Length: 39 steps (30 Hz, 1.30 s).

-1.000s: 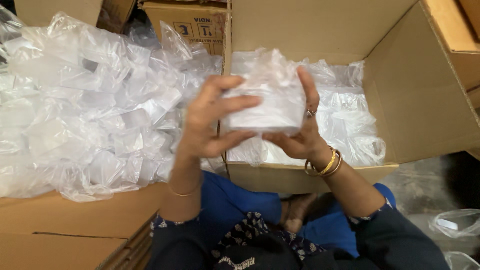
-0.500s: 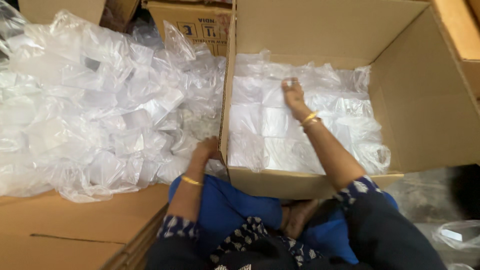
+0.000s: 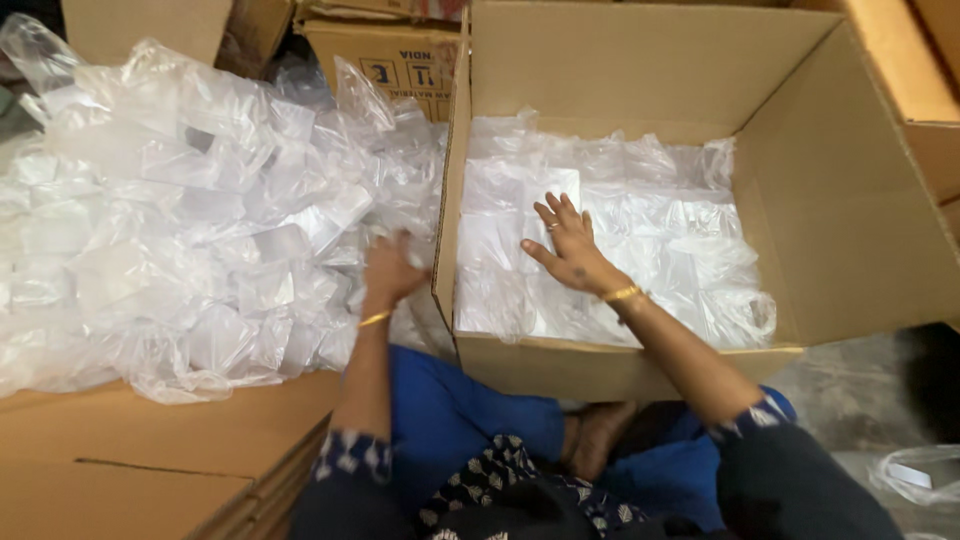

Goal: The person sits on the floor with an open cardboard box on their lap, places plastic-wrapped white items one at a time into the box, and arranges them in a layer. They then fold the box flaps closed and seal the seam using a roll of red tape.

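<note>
My right hand (image 3: 570,243) lies flat, fingers spread, on the clear plastic packets (image 3: 640,225) that fill the bottom of an open cardboard box (image 3: 830,180). My left hand (image 3: 392,268) reaches into a big loose heap of clear plastic packets (image 3: 180,220) to the left of the box; its fingers are blurred and curled among the packets, and I cannot tell whether it grips one. Both wrists carry gold bangles.
The heap rests on flattened cardboard (image 3: 150,450) at the lower left. More cardboard boxes (image 3: 390,55) stand behind the heap and at the right edge (image 3: 930,90). A small plastic bag (image 3: 920,470) lies on the grey floor at the lower right.
A second ago both hands held a stack of packets over the box. The stack now lies in the box; my right hand presses on it and my left hand has moved to the heap.
</note>
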### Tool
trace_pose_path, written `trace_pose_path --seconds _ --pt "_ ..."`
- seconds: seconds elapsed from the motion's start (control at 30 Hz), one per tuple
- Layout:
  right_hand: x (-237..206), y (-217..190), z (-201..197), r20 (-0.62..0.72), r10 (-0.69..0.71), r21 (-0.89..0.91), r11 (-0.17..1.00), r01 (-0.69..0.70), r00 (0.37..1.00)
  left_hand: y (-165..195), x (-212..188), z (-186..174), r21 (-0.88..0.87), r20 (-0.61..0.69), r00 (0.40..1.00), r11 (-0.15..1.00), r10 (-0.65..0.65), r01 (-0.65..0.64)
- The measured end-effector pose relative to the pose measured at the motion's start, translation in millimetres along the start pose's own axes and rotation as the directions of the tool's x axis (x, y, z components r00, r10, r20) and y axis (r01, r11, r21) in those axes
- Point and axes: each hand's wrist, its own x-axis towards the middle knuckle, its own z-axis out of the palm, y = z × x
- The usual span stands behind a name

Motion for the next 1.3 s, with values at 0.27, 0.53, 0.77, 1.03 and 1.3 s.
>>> trace_pose_path --seconds 0.27,0.53,0.77,1.03,1.3 --pt "-51 -110 -112 -0.449 -0.386 0.546 0.595 0.589 0.806 156 -53 -147 -0.075 -0.641 0.642 0.798 0.421 -0.598" --pt "-7 -33 -97 -0.562 0.084 0.658 0.649 0.383 0.823 148 -42 -132 -0.346 -0.774 0.583 0.607 0.247 -0.716" --pt "114 76 -40 -0.610 0.306 0.329 0.937 -0.117 0.731 -5 -16 -44 -0.082 -0.498 0.867 0.996 -0.023 -0.021" --pt "130 49 -9 -0.265 0.159 -0.304 0.922 -0.239 0.951 -46 -1 15 0.251 0.595 0.719 0.933 -0.359 0.259" --pt "95 22 2 0.003 0.067 -0.382 0.922 -0.061 0.998 -14 -9 36 0.420 0.836 0.411 0.906 -0.365 -0.049"
